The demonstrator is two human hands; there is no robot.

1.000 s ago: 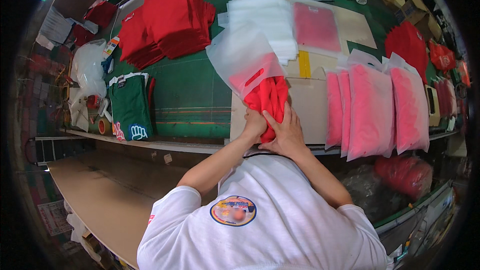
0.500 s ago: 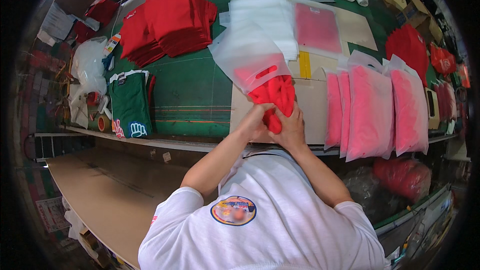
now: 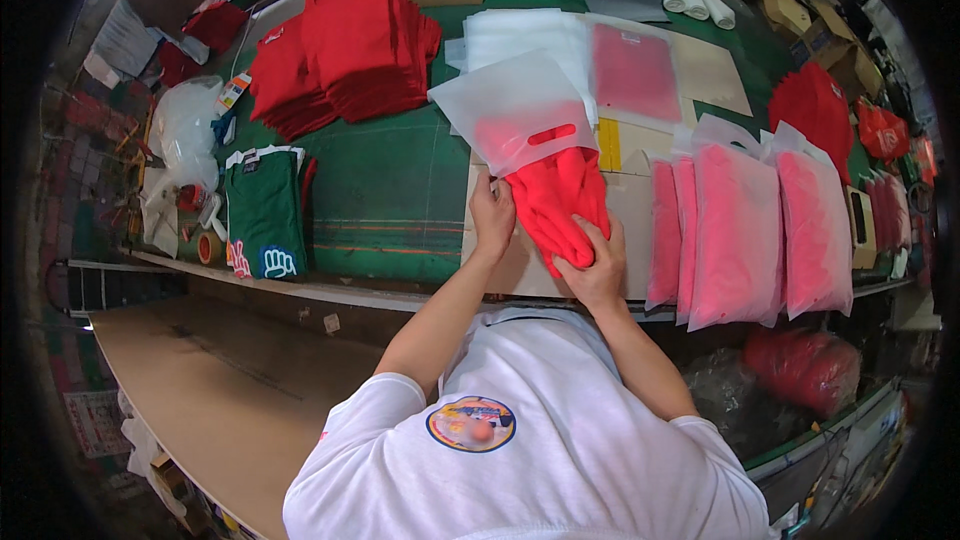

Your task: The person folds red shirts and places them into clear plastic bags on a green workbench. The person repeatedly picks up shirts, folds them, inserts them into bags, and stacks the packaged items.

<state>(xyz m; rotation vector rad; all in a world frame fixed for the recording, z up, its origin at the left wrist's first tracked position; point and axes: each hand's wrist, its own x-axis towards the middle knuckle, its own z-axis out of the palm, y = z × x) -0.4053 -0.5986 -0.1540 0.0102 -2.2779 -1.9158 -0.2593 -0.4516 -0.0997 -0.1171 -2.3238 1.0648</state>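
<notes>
A red folded garment is partly inside a frosted plastic bag whose cut-out handle faces me. The garment's lower part sticks out of the bag's mouth toward me, bunched and creased. My left hand is at the near left corner of the bag's mouth, with its fingers closed on the plastic edge. My right hand grips the garment's near end, its fingers wrapped over the cloth. Beneath them lies a beige board.
Stacked red garments stand at the far left, near a folded green shirt. Filled pink-looking bags lean at the right. White plastic bags and a bagged red garment lie beyond. The table edge is close to me.
My left hand has moved from the garment's near end to the left corner of the bag's mouth. The garment has spread wider, while my right hand still grips its end.
</notes>
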